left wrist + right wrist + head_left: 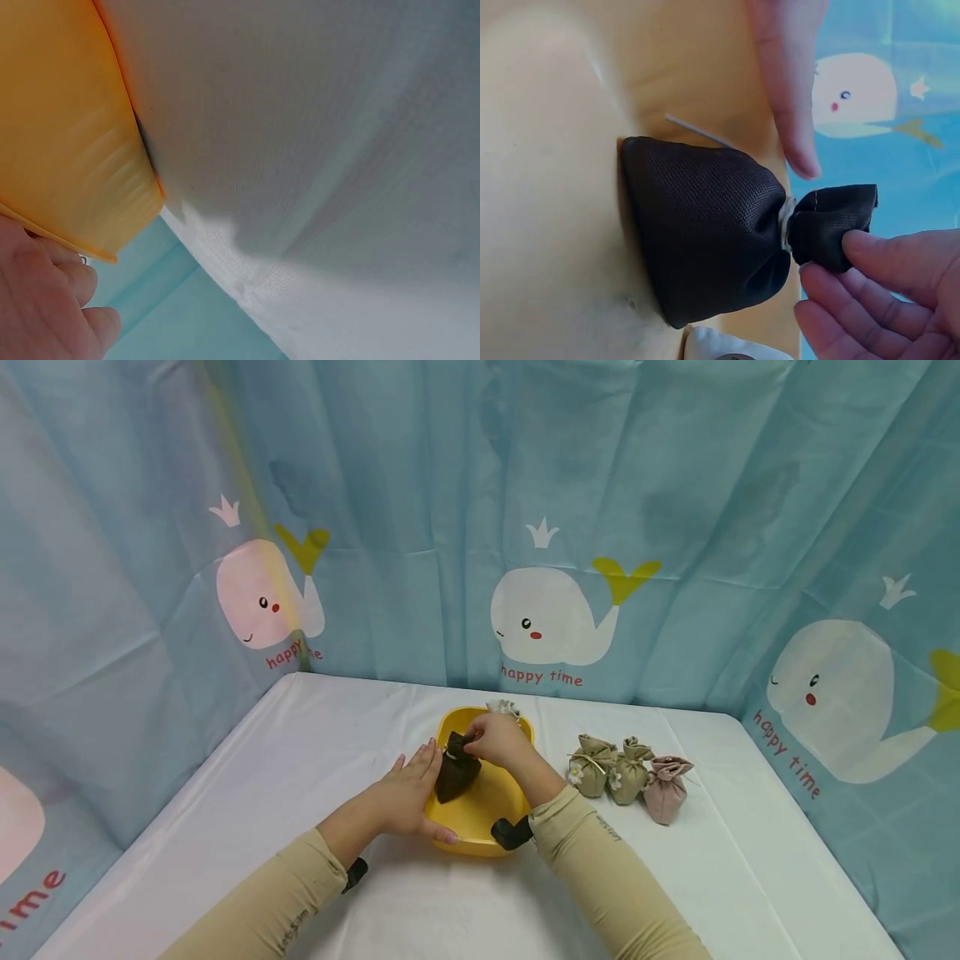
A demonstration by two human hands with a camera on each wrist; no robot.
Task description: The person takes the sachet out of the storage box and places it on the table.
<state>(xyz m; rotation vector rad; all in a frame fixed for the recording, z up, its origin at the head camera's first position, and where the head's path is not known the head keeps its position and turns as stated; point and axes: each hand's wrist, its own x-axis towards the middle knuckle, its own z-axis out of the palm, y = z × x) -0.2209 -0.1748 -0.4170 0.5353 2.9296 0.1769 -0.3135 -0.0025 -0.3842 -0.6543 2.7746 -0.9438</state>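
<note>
A dark drawstring pouch sits inside a yellow basin, at its left side. My right hand pinches the gathered top of this pouch between thumb and fingers. In the right wrist view a pale cord ties the pouch's neck, and the body of the pouch lies against the basin. My left hand rests on the basin's left rim with fingers straight and thumb spread toward the near end. A white pouch shows at the far end of the basin, partly hidden behind my right hand.
Right of the basin stand two olive-beige pouches with small flowers and a pinkish pouch. A white cloth covers the table. Blue curtains with whale prints hang behind and at both sides.
</note>
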